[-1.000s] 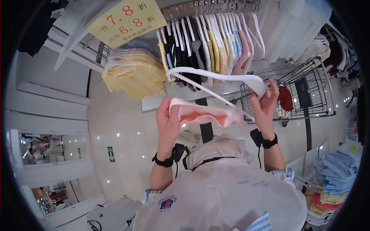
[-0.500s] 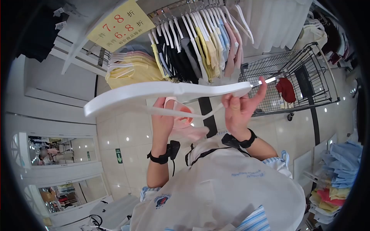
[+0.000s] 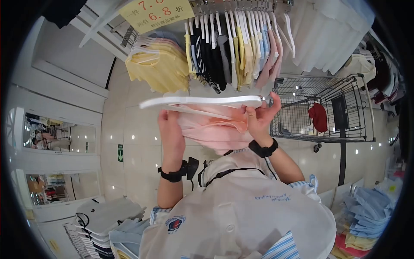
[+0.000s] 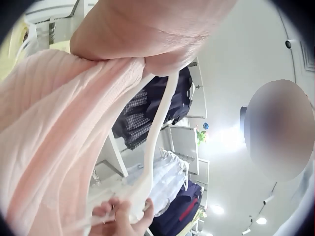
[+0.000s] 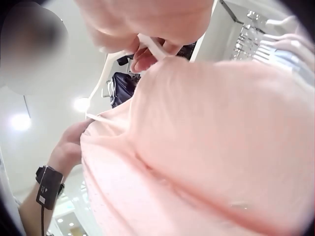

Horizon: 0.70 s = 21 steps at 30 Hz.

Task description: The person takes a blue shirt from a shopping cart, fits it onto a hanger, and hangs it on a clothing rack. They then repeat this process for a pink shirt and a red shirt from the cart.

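A white clothes hanger (image 3: pixel 194 102) lies crosswise above a pale pink garment (image 3: pixel 211 136) in the head view. My right hand (image 3: pixel 260 124) pinches one end of the hanger between thumb and finger, its other fingers raised. On the other side, my left hand (image 3: pixel 171 134) grips the garment's edge, its thumb close under the hanger bar. Part of the hanger bar overlaps the garment's opening. In the left wrist view the hanger arm (image 4: pixel 156 123) runs from my left hand (image 4: pixel 147 39) to the right hand. Pink cloth (image 5: pixel 211 128) fills much of the right wrist view.
Ahead stands a rack of hung clothes (image 3: pixel 237 47), with yellow tops (image 3: pixel 157 71) at its left. A wire shopping cart (image 3: pixel 289 108) holding a dark red item (image 3: pixel 318 116) stands at the right. Folded blue clothes (image 3: pixel 366 211) are piled at the lower right, and grey garments (image 3: pixel 108 216) hang lower left.
The hanger swung left and toward me, then settled level over the garment. The bunched pink garment now spreads between both hands. My right hand has come closer to the left.
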Available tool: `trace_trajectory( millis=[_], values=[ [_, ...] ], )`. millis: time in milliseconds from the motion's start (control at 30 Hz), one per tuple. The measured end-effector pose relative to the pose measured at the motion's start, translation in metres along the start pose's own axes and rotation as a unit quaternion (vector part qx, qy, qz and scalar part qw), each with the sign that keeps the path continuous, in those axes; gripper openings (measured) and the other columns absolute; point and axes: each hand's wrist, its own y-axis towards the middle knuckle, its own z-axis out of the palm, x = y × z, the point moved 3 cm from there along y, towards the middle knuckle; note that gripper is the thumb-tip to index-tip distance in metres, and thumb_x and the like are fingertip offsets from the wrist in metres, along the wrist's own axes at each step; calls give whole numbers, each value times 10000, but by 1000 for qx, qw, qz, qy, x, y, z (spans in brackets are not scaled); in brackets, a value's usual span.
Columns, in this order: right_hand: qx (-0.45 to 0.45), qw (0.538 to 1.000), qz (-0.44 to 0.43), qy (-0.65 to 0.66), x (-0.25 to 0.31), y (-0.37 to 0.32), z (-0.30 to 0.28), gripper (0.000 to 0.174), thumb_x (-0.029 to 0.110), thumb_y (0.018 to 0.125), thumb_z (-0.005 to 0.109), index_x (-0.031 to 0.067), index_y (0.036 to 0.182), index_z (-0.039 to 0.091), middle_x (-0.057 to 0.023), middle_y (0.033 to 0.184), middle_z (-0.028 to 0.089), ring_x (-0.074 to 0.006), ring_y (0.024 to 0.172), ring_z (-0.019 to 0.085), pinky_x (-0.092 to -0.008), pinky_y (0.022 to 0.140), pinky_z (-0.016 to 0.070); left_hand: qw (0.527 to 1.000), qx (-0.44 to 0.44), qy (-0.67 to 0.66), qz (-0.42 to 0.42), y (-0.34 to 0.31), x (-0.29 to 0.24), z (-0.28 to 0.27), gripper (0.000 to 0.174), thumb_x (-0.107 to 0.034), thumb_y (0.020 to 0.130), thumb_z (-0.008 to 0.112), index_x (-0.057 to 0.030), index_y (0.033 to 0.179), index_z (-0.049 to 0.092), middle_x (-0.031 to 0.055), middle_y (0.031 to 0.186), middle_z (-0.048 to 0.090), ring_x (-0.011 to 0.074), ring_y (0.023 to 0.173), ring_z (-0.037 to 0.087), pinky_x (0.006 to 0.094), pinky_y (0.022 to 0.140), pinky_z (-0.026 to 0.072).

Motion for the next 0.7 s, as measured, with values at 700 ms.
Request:
trace_trajectory(
  millis=[700],
  values=[
    [399, 863, -33, -310, 18, 22, 43, 547, -8, 884, 659, 126, 1406, 567, -145, 1074, 712, -382, 937, 699, -457, 787, 569, 863, 5, 412, 293, -3, -21, -15, 218, 24, 838, 690, -24, 1035, 769, 90, 847, 594, 223, 703, 605, 317, 646, 505]
  ],
)
